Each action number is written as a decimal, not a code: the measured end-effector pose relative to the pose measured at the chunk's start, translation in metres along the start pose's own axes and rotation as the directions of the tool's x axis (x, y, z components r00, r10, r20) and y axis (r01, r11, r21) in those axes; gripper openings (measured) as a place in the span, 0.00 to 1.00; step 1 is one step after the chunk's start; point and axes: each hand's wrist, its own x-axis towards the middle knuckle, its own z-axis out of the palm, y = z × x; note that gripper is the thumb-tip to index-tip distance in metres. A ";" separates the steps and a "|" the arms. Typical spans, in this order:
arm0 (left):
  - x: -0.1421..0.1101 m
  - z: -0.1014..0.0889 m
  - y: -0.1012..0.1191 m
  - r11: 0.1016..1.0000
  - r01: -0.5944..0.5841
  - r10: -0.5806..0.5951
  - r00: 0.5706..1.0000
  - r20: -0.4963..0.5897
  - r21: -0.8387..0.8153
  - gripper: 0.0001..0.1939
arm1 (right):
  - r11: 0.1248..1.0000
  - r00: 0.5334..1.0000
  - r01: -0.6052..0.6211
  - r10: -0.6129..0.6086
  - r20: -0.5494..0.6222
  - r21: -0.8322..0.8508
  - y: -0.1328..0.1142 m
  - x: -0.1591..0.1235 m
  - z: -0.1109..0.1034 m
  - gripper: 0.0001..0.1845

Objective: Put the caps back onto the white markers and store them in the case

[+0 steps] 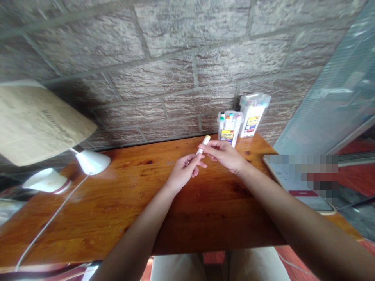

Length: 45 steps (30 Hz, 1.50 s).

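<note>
Both my hands hold one white marker with a yellow cap above the middle of the wooden table. My left hand grips the marker's lower body with closed fingers. My right hand pinches the marker near its upper part, just below the cap. Behind my hands, against the brick wall, stand two clear plastic boxes of markers: a lower open one with coloured caps showing and a taller closed one.
A white desk lamp with its cable sits at the left, beside a white object and a brown paper bag. A white tablet-like device lies at the table's right edge. A glass panel rises at the right.
</note>
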 end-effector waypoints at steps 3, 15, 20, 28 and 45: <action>-0.001 0.001 0.001 1.000 0.024 -0.024 0.999 0.028 -0.010 0.29 | 0.993 0.987 0.049 -0.032 -0.155 0.106 -0.001 0.002 0.001 0.20; -0.006 0.011 -0.001 0.986 -0.083 0.072 0.994 0.081 0.146 0.25 | 0.678 0.975 -0.156 0.223 0.001 0.718 -0.013 -0.004 0.022 0.37; -0.013 0.015 -0.003 0.908 -0.163 0.144 0.987 0.078 0.386 0.25 | 0.604 0.979 -0.108 0.203 -0.022 0.789 -0.019 -0.007 0.021 0.38; -0.016 0.018 -0.001 0.874 -0.189 0.178 0.982 0.066 0.448 0.26 | 0.614 0.978 -0.080 0.199 -0.057 0.785 -0.017 -0.008 0.030 0.35; -0.016 0.013 -0.002 0.814 -0.245 0.162 0.966 0.200 0.526 0.28 | 0.594 0.967 -0.110 0.250 -0.053 0.797 -0.019 -0.006 0.018 0.29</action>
